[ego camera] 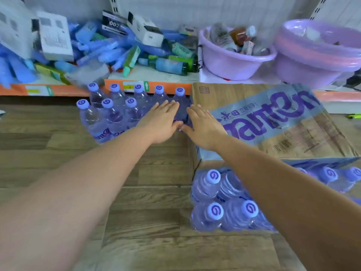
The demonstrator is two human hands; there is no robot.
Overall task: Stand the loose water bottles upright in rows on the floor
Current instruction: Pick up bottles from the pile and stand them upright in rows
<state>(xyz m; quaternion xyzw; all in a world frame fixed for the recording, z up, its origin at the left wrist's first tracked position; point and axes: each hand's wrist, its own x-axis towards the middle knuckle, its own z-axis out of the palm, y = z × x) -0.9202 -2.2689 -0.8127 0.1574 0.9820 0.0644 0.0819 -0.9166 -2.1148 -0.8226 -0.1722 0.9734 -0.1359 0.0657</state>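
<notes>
Clear water bottles with purple caps [114,88] stand upright on the wooden floor in two rows against the shelf base. My left hand [160,124] and my right hand [203,128] reach forward with straight fingers and flank one bottle [180,116] at the right end of the rows. The thumbs nearly meet in front of it. Both palms rest against bottles, and neither hand is curled around one. More bottles [214,192] lie on their sides in the open cardboard box [293,141] at the right, partly hidden by my right forearm.
The cardboard box sits right beside the standing rows. Behind them is a low shelf [156,75] piled with blue packages, white boxes and green bottles, plus two purple basins [234,61]. Bare wooden floor [146,192] stretches in front of the rows.
</notes>
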